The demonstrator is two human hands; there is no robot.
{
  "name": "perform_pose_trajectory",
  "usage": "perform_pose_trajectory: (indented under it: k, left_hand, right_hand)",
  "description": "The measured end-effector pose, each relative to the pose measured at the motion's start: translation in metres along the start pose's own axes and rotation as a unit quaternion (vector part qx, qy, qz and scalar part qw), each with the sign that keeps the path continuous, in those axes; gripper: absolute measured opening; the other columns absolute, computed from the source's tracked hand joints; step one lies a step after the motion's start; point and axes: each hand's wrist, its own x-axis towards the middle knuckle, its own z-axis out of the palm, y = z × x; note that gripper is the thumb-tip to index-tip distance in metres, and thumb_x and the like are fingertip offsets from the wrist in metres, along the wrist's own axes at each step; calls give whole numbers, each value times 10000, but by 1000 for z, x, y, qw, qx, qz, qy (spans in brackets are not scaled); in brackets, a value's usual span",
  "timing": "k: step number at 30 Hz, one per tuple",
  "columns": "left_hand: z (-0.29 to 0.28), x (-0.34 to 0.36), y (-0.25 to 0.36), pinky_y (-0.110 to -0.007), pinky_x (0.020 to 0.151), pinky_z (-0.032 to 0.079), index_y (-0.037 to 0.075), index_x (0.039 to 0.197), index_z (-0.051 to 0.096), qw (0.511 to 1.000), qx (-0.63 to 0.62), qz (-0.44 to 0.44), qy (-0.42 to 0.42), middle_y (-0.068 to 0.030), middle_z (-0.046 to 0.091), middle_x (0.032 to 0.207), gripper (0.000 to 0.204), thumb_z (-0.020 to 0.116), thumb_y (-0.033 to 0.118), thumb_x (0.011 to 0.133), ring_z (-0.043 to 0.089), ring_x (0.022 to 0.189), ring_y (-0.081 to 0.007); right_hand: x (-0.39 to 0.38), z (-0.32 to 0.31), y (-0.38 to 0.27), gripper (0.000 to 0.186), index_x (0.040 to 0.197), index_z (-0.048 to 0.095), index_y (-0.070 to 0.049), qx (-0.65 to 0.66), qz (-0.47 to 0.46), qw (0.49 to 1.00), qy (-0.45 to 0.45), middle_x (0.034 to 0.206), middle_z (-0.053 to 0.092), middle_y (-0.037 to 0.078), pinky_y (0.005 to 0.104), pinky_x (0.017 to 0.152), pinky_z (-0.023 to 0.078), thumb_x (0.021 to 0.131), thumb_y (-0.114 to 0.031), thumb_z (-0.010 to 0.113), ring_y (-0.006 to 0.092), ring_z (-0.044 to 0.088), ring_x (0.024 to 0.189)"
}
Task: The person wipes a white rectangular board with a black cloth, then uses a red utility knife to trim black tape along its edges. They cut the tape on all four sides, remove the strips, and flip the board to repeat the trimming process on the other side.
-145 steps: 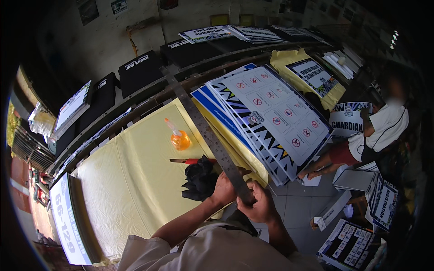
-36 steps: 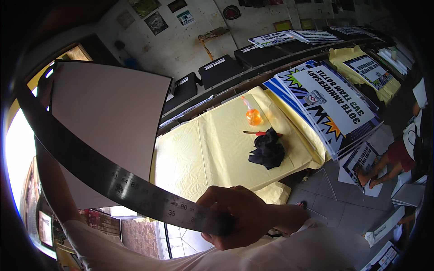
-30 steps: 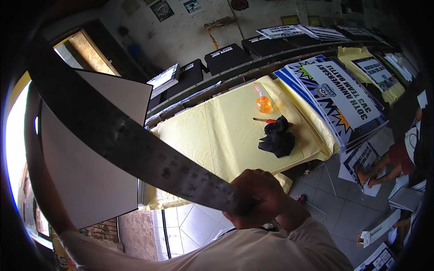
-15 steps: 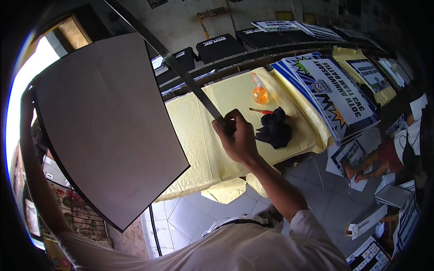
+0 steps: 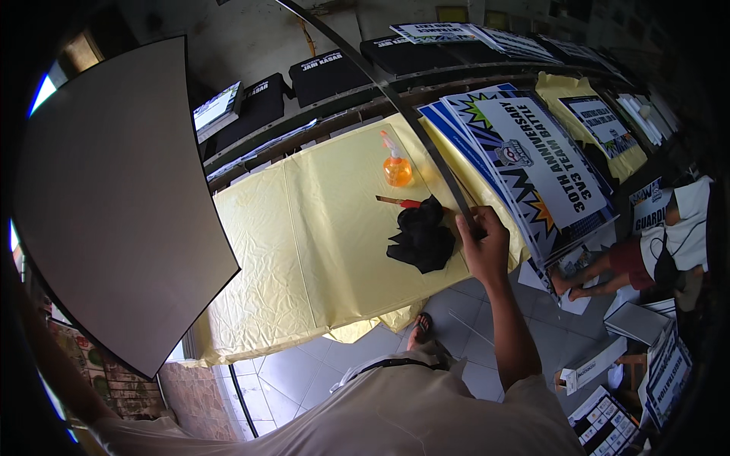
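Observation:
My right hand (image 5: 480,243) grips the lower end of a long steel ruler (image 5: 413,119), which slants up and leftward over the yellow-covered table (image 5: 258,235). A large grey-backed board (image 5: 114,190) with dark edges stands raised at the left. My left forearm (image 5: 57,372) reaches up beside it; that hand is hidden in the dark rim, its fingers unseen. Beside my right hand are a crumpled black cloth (image 5: 418,239), a red-handled blade (image 5: 407,203) and an orange spray bottle (image 5: 397,171).
Stacked printed boards (image 5: 525,182) lie on the right. Black-covered items (image 5: 327,76) line a back rail (image 5: 274,129). At right, another person (image 5: 673,247) works among boards on the tiled floor (image 5: 479,334), where papers and a wooden stool (image 5: 631,372) are.
Both hands held the ruler earlier; my left arm has since gone to the left, where the board is raised. Since half a second ago, my right hand and ruler moved rightward; the board shifted left.

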Motion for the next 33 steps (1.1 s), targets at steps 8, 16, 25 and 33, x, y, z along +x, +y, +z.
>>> perform_pose_trajectory:
  k: [8, 16, 25, 33]
  left_hand:
    - [33, 30, 47, -333, 1011, 482, 62, 1419, 575, 999, 33, 15, 0, -57, 649, 1304, 501, 660, 324, 1001, 618, 1179, -166]
    - [57, 63, 111, -331, 1013, 481, 59, 1420, 572, 996, 75, 46, -5, -59, 648, 1305, 494, 648, 321, 1009, 618, 1179, -166]
    - [60, 91, 169, -330, 1016, 480, 56, 1422, 569, 990, 109, 91, -6, -61, 648, 1305, 487, 634, 318, 1017, 618, 1179, -165]
    - [50, 125, 192, -328, 1018, 480, 53, 1424, 566, 986, 105, 126, -11, -63, 648, 1306, 480, 622, 315, 1025, 617, 1179, -165]
  right_hand:
    - [23, -15, 93, 236, 1051, 660, -43, -102, 15, 992, 68, 874, 748, 135, 385, 698, 554, 945, -240, 739, 301, 747, 795]
    - [5, -9, 168, 311, 1096, 665, -72, -173, 49, 982, 63, 943, 744, 151, 458, 738, 562, 890, -277, 776, 381, 726, 850]
    - [-30, -7, 208, 358, 1129, 670, -90, -254, 82, 963, 26, 975, 744, 151, 462, 756, 562, 864, -291, 802, 381, 724, 859]
    - [-35, -18, 190, 462, 1236, 649, -54, -355, 46, 933, -49, 1188, 668, 223, 481, 831, 563, 921, -382, 734, 398, 687, 1033]
